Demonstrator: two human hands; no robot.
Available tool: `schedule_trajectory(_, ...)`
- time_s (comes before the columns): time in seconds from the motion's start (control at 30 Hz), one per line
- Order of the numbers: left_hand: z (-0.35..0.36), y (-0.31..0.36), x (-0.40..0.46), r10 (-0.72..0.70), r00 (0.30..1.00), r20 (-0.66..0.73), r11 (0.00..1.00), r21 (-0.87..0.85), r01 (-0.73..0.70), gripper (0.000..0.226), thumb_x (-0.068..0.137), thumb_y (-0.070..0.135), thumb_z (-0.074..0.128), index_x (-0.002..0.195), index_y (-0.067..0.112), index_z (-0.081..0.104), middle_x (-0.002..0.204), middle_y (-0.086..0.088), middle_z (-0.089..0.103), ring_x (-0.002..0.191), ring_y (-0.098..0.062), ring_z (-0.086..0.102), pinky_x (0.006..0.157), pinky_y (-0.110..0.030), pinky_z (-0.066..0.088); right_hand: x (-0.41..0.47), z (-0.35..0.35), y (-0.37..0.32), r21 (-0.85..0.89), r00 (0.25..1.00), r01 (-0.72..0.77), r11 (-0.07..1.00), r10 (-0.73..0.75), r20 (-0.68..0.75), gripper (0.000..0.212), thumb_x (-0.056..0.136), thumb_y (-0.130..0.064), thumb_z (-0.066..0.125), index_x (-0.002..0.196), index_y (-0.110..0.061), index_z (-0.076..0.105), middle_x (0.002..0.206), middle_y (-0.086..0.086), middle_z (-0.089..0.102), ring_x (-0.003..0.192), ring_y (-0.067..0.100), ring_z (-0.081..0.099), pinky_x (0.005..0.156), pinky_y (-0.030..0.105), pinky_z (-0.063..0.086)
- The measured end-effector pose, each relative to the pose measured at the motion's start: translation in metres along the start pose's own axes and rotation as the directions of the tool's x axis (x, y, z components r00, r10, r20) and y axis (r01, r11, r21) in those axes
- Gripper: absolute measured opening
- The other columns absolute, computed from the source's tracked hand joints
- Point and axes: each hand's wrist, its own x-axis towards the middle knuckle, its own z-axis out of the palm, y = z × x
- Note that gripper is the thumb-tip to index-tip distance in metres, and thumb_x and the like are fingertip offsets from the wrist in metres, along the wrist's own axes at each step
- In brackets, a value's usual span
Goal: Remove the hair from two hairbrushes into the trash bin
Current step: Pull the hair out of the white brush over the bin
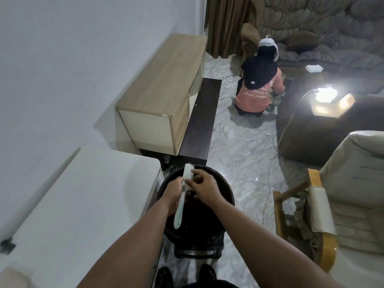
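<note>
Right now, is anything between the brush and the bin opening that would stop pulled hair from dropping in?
Nothing visible does. The left hand holds the white hairbrush directly over the open black trash bin, and the right hand picks at its bristles above the same opening. No lid or other object covers the bin.

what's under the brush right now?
The open black trash bin sits directly under the white hairbrush, which the left hand holds while the right hand picks at its bristles. The bin's inside is too dark to show contents.
</note>
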Motion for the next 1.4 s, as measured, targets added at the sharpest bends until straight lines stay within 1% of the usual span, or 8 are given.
schedule_trajectory(0.13, 0.008, -0.004, -0.007, 0.092, 0.996, -0.008, 0.967, 0.241, -0.087, 0.037, 0.105, 0.009, 0.040, 0.103, 0.016, 0.076, 0.073, -0.007, 0.057, 0.053, -0.012, 0.049, 0.046, -0.024, 0.039, -0.001, 0.009, 0.003, 0.049, 0.988, -0.042, 0.998, 0.049, -0.148, 0.006, 0.087, -0.024, 0.079, 0.088, -0.022, 0.084, 0.078, -0.007, 0.079, 0.078, 0.010, 0.075, 0.079, 0.029, 0.062)
schedule_trajectory(0.3, -0.004, -0.007, -0.007, 0.123, 0.992, -0.025, 0.928, 0.357, -0.106, 0.036, 0.110, 0.012, 0.039, 0.135, 0.016, 0.065, 0.092, -0.003, 0.064, 0.069, -0.013, 0.053, 0.051, -0.023, 0.043, 0.018, -0.020, 0.042, 0.257, 0.872, -0.417, 0.872, 0.463, -0.156, 0.020, 0.098, -0.014, 0.059, 0.084, -0.006, 0.071, 0.075, 0.009, 0.074, 0.066, 0.023, 0.073, 0.075, 0.042, 0.066)
schedule_trajectory(0.43, -0.025, -0.001, -0.001, 0.127, 0.989, -0.072, 0.936, 0.340, -0.095, 0.040, 0.110, 0.013, 0.041, 0.144, 0.018, 0.061, 0.106, -0.003, 0.070, 0.078, -0.016, 0.057, 0.057, -0.025, 0.048, 0.028, -0.025, 0.059, -0.184, 0.918, -0.380, 0.907, 0.346, -0.192, 0.037, 0.094, -0.039, 0.049, 0.077, -0.014, 0.069, 0.081, 0.011, 0.075, 0.079, 0.032, 0.074, 0.081, 0.046, 0.062)
schedule_trajectory(0.63, -0.005, -0.002, -0.001, 0.194, 0.981, 0.002, 0.937, 0.297, -0.185, 0.043, 0.106, 0.008, 0.043, 0.131, 0.028, 0.071, 0.104, -0.006, 0.077, 0.085, -0.019, 0.071, 0.071, -0.032, 0.057, 0.015, 0.017, 0.002, 0.213, 0.993, -0.117, 0.970, 0.116, 0.016, 0.014, 0.092, -0.021, 0.076, 0.106, -0.019, 0.076, 0.094, 0.006, 0.079, 0.081, 0.024, 0.078, 0.073, 0.044, 0.067)
schedule_trajectory(0.93, -0.008, 0.012, -0.011, 0.061, 0.990, 0.128, 0.996, 0.060, -0.069, 0.037, 0.110, 0.006, 0.036, 0.128, 0.014, 0.068, 0.090, -0.009, 0.063, 0.066, -0.014, 0.054, 0.051, -0.024, 0.045, 0.035, -0.039, 0.041, 0.270, 0.873, -0.412, 0.870, 0.462, -0.156, 0.031, 0.102, -0.010, 0.058, 0.075, -0.003, 0.072, 0.062, 0.004, 0.065, 0.037, 0.010, 0.060, 0.045, 0.026, 0.053)
schedule_trajectory(1.1, -0.010, 0.010, -0.003, 0.081, 0.996, 0.048, 0.994, -0.074, -0.077, 0.040, 0.110, 0.006, 0.033, 0.136, 0.014, 0.063, 0.102, -0.010, 0.071, 0.074, -0.018, 0.062, 0.059, -0.026, 0.053, 0.029, -0.007, 0.023, 0.083, 0.980, -0.124, 0.989, 0.135, -0.146, 0.033, 0.086, -0.056, 0.064, 0.090, -0.026, 0.077, 0.074, -0.003, 0.076, 0.070, 0.023, 0.074, 0.073, 0.046, 0.065)
schedule_trajectory(1.2, 0.001, 0.012, -0.004, 0.108, 0.993, 0.041, 0.978, -0.183, -0.099, 0.039, 0.112, 0.007, 0.031, 0.128, 0.011, 0.066, 0.099, -0.011, 0.077, 0.079, -0.020, 0.073, 0.061, -0.027, 0.059, 0.008, 0.019, 0.006, 0.118, 0.995, 0.087, 0.989, -0.081, -0.056, 0.027, 0.087, -0.034, 0.080, 0.113, -0.027, 0.080, 0.092, -0.004, 0.077, 0.077, 0.014, 0.074, 0.078, 0.033, 0.064)
schedule_trajectory(1.4, -0.011, 0.011, -0.004, 0.006, 0.993, 0.120, 0.987, -0.158, 0.013, 0.038, 0.111, 0.013, 0.035, 0.138, 0.006, 0.061, 0.093, -0.014, 0.067, 0.060, -0.013, 0.052, 0.042, -0.019, 0.040, 0.015, 0.001, 0.007, 0.423, 0.947, -0.217, 0.880, 0.296, -0.129, 0.009, 0.093, -0.008, 0.073, 0.087, -0.008, 0.080, 0.071, 0.010, 0.077, 0.059, 0.019, 0.070, 0.066, 0.034, 0.064)
